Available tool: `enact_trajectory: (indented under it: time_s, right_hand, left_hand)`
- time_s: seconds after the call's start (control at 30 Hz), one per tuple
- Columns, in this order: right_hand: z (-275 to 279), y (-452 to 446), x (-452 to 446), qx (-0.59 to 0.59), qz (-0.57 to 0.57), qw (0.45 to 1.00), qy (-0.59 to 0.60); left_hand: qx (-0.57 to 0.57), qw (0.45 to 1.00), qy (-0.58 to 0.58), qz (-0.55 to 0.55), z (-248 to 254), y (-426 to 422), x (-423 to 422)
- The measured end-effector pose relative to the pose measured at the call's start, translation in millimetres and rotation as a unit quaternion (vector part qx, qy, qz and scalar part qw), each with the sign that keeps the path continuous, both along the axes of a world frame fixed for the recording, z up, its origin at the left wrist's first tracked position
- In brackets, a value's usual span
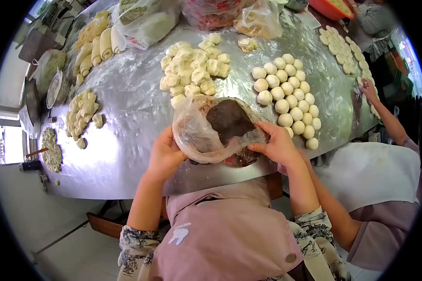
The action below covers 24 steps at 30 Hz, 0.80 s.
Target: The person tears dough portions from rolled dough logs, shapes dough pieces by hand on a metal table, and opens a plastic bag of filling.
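Note:
Both hands hold a clear plastic bag (197, 133) near the table's front edge. Inside its open mouth lies a dark brown paste (229, 121). My left hand (165, 153) grips the bag's left rim, and my right hand (277, 143) pinches the right rim with thumb and fingers. Just beyond the bag sits a pile of pale yellow dough pieces (192, 70). To the right of the bag, round white dough balls (290, 89) stand in rows. The underside of the bag is partly hidden.
The metal table (131, 107) carries dough pieces (81, 112) and dough rolls (105, 44) at left. Filled plastic bags (145, 23) stand at the back. Flattened dough rounds (340, 49) lie far right, where a co-worker's hand (369, 90) reaches. Another person's white apron (370, 173) is close at right.

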State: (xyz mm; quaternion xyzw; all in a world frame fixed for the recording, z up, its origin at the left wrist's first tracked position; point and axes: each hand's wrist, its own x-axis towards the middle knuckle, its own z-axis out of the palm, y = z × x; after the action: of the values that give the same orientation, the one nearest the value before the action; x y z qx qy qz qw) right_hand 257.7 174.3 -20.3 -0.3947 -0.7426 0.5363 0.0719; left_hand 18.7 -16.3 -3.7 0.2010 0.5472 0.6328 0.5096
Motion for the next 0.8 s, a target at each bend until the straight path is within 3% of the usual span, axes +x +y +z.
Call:
enact_trajectory:
  time_s: [0.27, 0.37, 0.5, 0.63, 0.77, 0.8]
  right_hand:
    - [10.5, 3.0, -6.9, 0.049, 0.049, 0.994, -0.08]
    - [20.3, -10.4, -10.7, 0.13, 0.039, 0.985, -0.108]
    - [34.7, -35.9, -17.3, 0.331, 0.015, 0.938, -0.105]
    - [65.8, -42.4, -24.3, 0.384, 0.05, 0.921, -0.043]
    - [35.2, -55.0, -25.2, 0.386, 0.112, 0.916, -0.003]
    - [42.5, -61.2, -27.3, 0.366, 0.084, 0.926, 0.025]
  left_hand:
    - [-0.055, 0.979, 0.192, -0.03, 2.2, 27.6, 9.3]
    - [-0.003, 0.998, 0.065, -0.023, -11.7, 31.4, 2.5]
    - [0.02, 0.999, 0.029, 0.021, -11.9, 26.6, 3.8]
    - [0.017, 0.999, -0.037, 0.028, -22.6, 18.2, 9.8]
    - [0.018, 0.996, -0.056, 0.06, -48.8, 11.0, 17.3]
    - [0.032, 0.996, -0.053, 0.063, -50.4, 9.4, 18.2]
